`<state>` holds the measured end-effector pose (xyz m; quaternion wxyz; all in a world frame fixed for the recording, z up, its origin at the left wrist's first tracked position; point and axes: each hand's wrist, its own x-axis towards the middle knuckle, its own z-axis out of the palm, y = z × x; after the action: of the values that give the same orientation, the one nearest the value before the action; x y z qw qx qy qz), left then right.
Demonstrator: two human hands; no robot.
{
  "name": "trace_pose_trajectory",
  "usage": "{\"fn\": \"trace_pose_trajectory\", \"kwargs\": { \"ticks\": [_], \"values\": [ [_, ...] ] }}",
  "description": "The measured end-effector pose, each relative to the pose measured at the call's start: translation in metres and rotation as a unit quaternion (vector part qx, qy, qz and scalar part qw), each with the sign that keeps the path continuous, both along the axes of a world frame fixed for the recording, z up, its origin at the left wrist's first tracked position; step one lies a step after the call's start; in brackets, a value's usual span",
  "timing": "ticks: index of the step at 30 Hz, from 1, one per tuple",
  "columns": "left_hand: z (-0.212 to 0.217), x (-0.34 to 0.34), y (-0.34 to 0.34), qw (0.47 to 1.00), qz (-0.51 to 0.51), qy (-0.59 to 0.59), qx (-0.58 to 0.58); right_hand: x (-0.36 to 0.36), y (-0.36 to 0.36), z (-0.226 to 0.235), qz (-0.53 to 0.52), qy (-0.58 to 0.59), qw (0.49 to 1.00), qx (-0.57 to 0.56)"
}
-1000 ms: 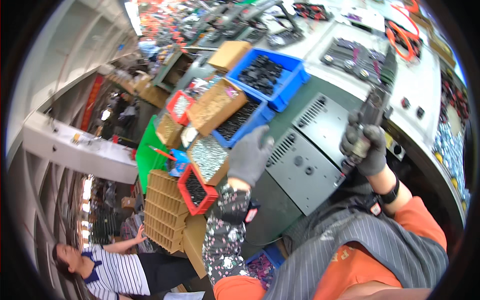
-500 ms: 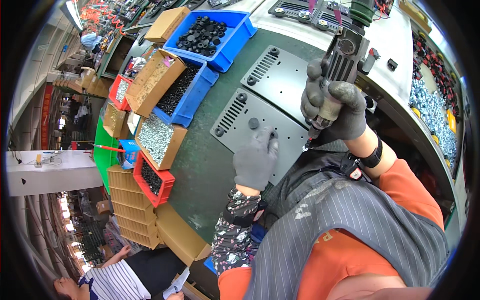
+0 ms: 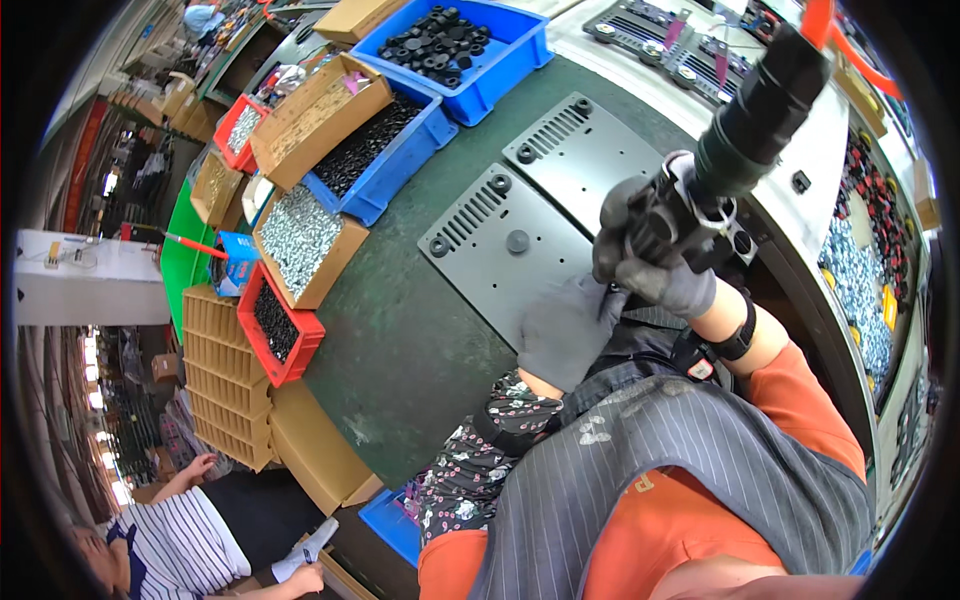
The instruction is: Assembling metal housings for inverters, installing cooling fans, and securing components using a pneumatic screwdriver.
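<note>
My right hand [image 3: 652, 262], in a grey glove, grips a black powered screwdriver [image 3: 735, 140] that hangs from above, its tip pointing down near the edge of a grey metal plate [image 3: 485, 250]. My left hand [image 3: 566, 330], also gloved, rests flat on the near corner of that plate. The plate has vent slots and black round feet. A second grey plate [image 3: 585, 150] of the same kind lies just behind it on the green bench.
Blue bins of black parts [image 3: 455, 45], a cardboard box of silver screws [image 3: 300, 240] and a red bin of black screws [image 3: 275, 325] line the bench's left side. Stacked cardboard boxes [image 3: 215, 385] stand below. Another person in a striped shirt [image 3: 190, 545] sits at lower left.
The view has swung closer over the plates. My left hand came back from the screw boxes onto the near plate. My right hand brought the screwdriver down toward the plate.
</note>
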<state>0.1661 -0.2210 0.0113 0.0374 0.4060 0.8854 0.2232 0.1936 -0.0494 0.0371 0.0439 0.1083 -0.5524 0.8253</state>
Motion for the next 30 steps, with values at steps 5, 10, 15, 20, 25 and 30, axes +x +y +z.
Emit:
{"fn": "trace_pose_trajectory", "kwargs": {
  "ticks": [5, 10, 15, 20, 25, 30],
  "values": [
    [-0.002, 0.005, 0.001, 0.993, 0.048, -0.107, 0.013, 0.003, 0.008, -0.028, -0.005, -0.069, 0.991, -0.118],
    [-0.004, 0.001, 0.009, 0.995, 0.048, -0.087, 0.012, -0.025, 0.021, -0.041, -0.088, 0.04, 0.995, -0.016],
    [-0.003, 0.001, 0.006, 0.999, 0.034, -0.035, -0.018, -0.043, 0.023, -0.05, -0.085, 0.059, 0.994, -0.035],
    [-0.004, -0.004, 0.008, 0.997, 0.033, -0.069, -0.016, -0.048, 0.033, -0.055, -0.096, 0.067, 0.993, -0.027],
    [-0.012, -0.019, 0.001, 0.91, 0.165, -0.315, 0.215, -0.036, 0.04, -0.057, -0.103, 0.067, 0.992, -0.004],
    [-0.023, -0.043, -0.016, 0.684, 0.21, -0.61, 0.341, -0.038, 0.017, -0.042, -0.094, 0.117, 0.985, -0.08]
  ]
}}
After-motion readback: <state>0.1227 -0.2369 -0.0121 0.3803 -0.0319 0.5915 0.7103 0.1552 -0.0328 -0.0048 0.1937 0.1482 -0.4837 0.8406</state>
